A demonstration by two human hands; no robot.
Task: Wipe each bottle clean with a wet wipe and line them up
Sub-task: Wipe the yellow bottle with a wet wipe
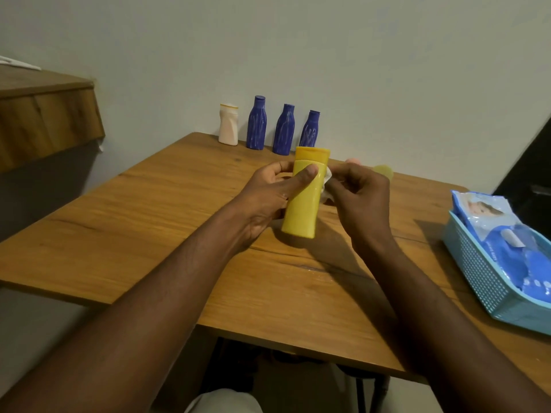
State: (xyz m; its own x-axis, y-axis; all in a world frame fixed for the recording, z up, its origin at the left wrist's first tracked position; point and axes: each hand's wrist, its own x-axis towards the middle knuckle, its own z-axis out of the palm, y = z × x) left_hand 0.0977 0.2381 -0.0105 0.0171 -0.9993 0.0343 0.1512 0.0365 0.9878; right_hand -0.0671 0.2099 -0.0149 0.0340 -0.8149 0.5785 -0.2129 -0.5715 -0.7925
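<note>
- The left hand (268, 198) grips the yellow bottle (304, 201) around its upper half, thumb laid across the front and fingers curled behind.
- The yellow bottle is over the middle of the wooden table (134, 234), cap up and leaning slightly to the right. Whether its base touches the tabletop cannot be told.
- The right hand (359, 198) pinches a crumpled white wet wipe (327, 177) between curled fingers and holds it against the bottle's right side, just below the cap.
- Four bottles stand upright in a row along the far edge of the table, by the wall. A white bottle (228, 125) is at the left, followed by a tall blue bottle (256, 123), a second blue bottle (283, 130) and a third blue bottle (310, 129).
- The third blue bottle is partly hidden behind the yellow bottle's cap.
- A pale yellow object (384, 171) and a pinkish object (353, 160) show just behind the right hand, too hidden to identify.
- A light blue basket (477, 278) sits at the right edge of the table and holds a blue pack of wipes (507, 242).
</note>
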